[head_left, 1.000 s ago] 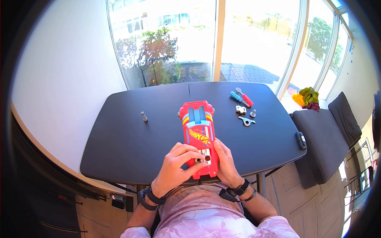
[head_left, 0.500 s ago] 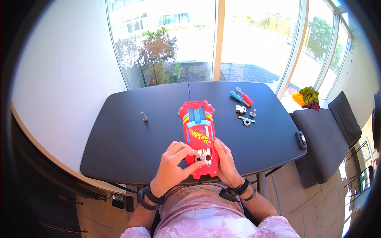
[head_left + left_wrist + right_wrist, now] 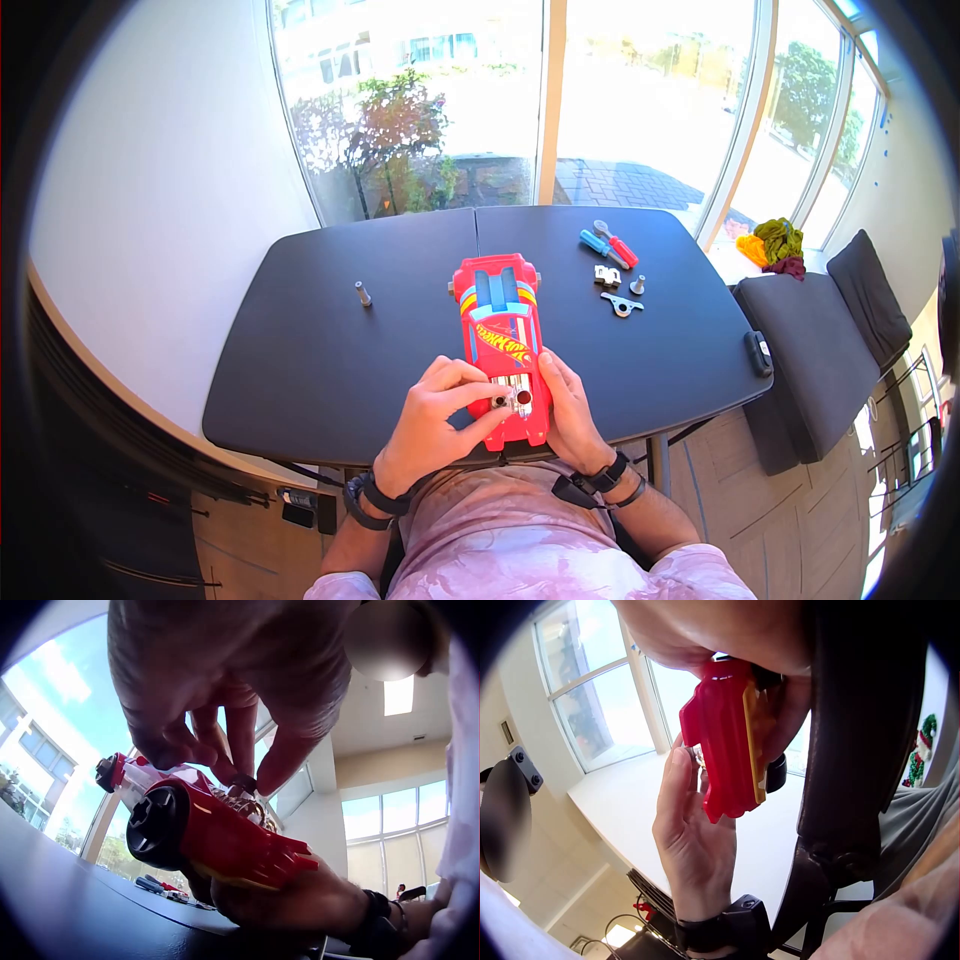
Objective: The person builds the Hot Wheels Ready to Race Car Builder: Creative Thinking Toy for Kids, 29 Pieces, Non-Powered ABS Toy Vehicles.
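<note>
A red toy car (image 3: 497, 345) with "Hot Wheels" lettering is held over the near side of the table. My right hand (image 3: 572, 415) grips it by its right side near the rear. With thumb and fingertips, my left hand (image 3: 435, 412) pinches a small dark round piece (image 3: 244, 782) at the chrome engine (image 3: 251, 806). A dark red round opening (image 3: 524, 398) shows beside those fingertips. The left wrist view shows a black wheel (image 3: 157, 825) on the car. In the right wrist view, the car's red body (image 3: 724, 742) partly hides the left fingers.
On the dark table (image 3: 300, 370), a grey bolt-like peg (image 3: 363, 294) stands at left. At right are a blue-handled tool (image 3: 601, 246), a red-handled tool (image 3: 622, 252), a whitish block (image 3: 607, 276), another peg (image 3: 638, 286), a grey bracket (image 3: 622, 306) and a black device (image 3: 758, 354).
The left hand shifts slightly at the engine, its thumb and fingers staying around the small piece. The car and right hand keep nearly the same place.
</note>
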`<state>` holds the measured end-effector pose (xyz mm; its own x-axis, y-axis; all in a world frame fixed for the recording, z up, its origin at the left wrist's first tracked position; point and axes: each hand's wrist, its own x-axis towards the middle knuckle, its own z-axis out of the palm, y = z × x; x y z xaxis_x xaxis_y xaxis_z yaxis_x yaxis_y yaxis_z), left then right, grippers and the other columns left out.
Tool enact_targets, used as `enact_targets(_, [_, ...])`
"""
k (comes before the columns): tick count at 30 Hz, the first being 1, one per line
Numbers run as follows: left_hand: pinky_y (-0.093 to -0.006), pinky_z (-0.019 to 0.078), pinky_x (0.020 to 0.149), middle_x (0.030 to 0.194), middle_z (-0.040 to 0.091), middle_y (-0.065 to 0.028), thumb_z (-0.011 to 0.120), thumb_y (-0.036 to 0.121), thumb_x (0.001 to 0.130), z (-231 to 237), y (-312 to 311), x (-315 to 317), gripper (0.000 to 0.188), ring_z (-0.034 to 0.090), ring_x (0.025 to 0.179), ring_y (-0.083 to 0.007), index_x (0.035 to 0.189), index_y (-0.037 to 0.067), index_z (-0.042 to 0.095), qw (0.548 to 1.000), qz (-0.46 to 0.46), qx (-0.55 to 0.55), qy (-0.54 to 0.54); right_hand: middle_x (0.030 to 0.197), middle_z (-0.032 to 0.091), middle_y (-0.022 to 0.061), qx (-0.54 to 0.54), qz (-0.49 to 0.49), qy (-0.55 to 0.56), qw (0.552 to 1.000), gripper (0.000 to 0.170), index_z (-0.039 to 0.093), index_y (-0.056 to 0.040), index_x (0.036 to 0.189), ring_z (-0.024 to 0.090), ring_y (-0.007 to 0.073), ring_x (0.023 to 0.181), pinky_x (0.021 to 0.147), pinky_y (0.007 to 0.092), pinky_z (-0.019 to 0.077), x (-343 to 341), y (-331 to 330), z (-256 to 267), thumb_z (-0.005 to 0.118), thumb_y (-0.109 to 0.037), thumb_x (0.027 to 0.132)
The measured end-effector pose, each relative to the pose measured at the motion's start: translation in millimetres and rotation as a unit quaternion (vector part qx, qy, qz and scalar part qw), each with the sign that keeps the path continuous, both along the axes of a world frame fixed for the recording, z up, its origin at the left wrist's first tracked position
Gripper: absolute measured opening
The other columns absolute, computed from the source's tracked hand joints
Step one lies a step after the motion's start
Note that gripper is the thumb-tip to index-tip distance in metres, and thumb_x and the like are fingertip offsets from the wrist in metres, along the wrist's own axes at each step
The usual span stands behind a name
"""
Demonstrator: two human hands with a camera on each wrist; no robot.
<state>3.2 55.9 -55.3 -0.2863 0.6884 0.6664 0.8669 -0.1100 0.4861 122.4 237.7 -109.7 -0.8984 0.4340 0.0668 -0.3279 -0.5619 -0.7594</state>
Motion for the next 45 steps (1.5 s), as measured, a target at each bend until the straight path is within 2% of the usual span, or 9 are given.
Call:
enact_targets(4, [-0.0354,0.0594,0.083,0.105,0.079,-0.0053,0.099,0.016,0.081,11,1,7,0.033,0.071,0.097,-0.0223,0.108,0.009,0.084,0.999,-0.012,0.011,-0.030,0.139,0.073,0.0138,0.000,-0.007,-0.005,1.000,0.049,0.054,0.0021,0.157,0.075,0.0160,0.120,0.102,0.0340,0.0651,-1,-1,1,0.054,-0.033,0.123])
enact_targets(7, [-0.0358,0.0584,0.081,0.099,0.077,-0.0051,0.100,0.016,0.079,13,2,11,0.035,0.069,0.093,-0.0229,0.110,0.009,0.085,0.998,0.017,0.033,-0.055,0.139,0.074,0.0137,-0.001,0.000,-0.007,1.000,0.050,0.054,0.0022,0.157,0.075,0.0158,0.120,0.101,0.0340,0.0651,0,1,0,0.054,-0.033,0.123])
enact_targets(10, [-0.0367,0.0574,0.079,0.095,0.075,-0.0049,0.101,0.017,0.078,7,0,4,0.036,0.069,0.090,-0.0228,0.110,0.009,0.085,0.999,0.041,0.024,0.003,0.139,0.074,0.0136,0.003,0.003,-0.004,1.000,0.050,0.054,0.0022,0.157,0.076,0.0158,0.120,0.101,0.0339,0.0651,1,0,1,0.054,-0.034,0.123])
enact_targets(13, [-0.0374,0.0566,0.077,0.093,0.073,-0.0043,0.102,0.017,0.078,3,-1,3,0.035,0.067,0.089,-0.0221,0.108,0.009,0.086,0.999,0.034,0.016,-0.017,0.139,0.074,0.0133,-0.001,0.001,-0.004,1.000,0.049,0.054,0.0017,0.156,0.076,0.0157,0.120,0.101,0.0340,0.0653,1,0,2,0.054,-0.034,0.123])
enact_targets(31, [-0.0376,0.0572,0.082,0.098,0.073,-0.0049,0.096,0.013,0.085,6,-4,0,0.031,0.066,0.095,-0.0228,0.113,0.007,0.085,1.000,0.004,-0.017,0.006,0.138,0.074,0.0130,0.007,-0.008,-0.006,1.000,0.047,0.055,0.0013,0.156,0.076,0.0156,0.119,0.101,0.0340,0.0656,1,-1,3,0.052,-0.033,0.123])
enact_targets(37, [-0.0415,0.0581,0.091,0.110,0.074,-0.0083,0.088,0.012,0.093,38,-8,-5,0.034,0.069,0.104,-0.0289,0.126,0.007,0.081,1.000,-0.003,-0.009,0.005,0.139,0.074,0.0127,0.009,0.004,-0.006,1.000,0.049,0.054,0.0021,0.157,0.075,0.0151,0.121,0.102,0.0341,0.0654,1,-1,4,0.053,-0.033,0.123])
enact_targets(40, [-0.0446,0.0566,0.097,0.119,0.075,-0.0089,0.081,0.007,0.096,49,-12,-42,0.033,0.069,0.112,-0.0315,0.129,0.007,0.078,0.991,0.076,-0.005,0.107,0.140,0.074,0.0126,0.013,-0.008,-0.014,1.000,0.050,0.054,0.0025,0.157,0.075,0.0147,0.122,0.102,0.0339,0.0652,1,0,0,0.053,-0.033,0.123])
enact_targets(43, [-0.0452,0.0553,0.104,0.122,0.075,-0.0081,0.078,0.002,0.093,57,-6,-98,0.031,0.070,0.120,-0.0306,0.124,0.007,0.078,0.955,0.164,-0.110,0.222,0.141,0.073,0.0124,0.007,-0.007,-0.010,1.000,0.050,0.054,0.0027,0.157,0.075,0.0145,0.122,0.103,0.0338,0.0650,0,0,-2,0.054,-0.033,0.123])
enact_targets(45, [-0.0465,0.0554,0.105,0.124,0.075,-0.0075,0.079,0.002,0.090,38,2,-154,0.034,0.070,0.122,-0.0293,0.123,0.009,0.078,0.918,0.175,-0.179,0.309,0.141,0.073,0.0122,0.006,-0.007,-0.014,1.000,0.050,0.054,0.0026,0.157,0.075,0.0144,0.122,0.103,0.0339,0.0650,0,0,-2,0.054,-0.034,0.122])
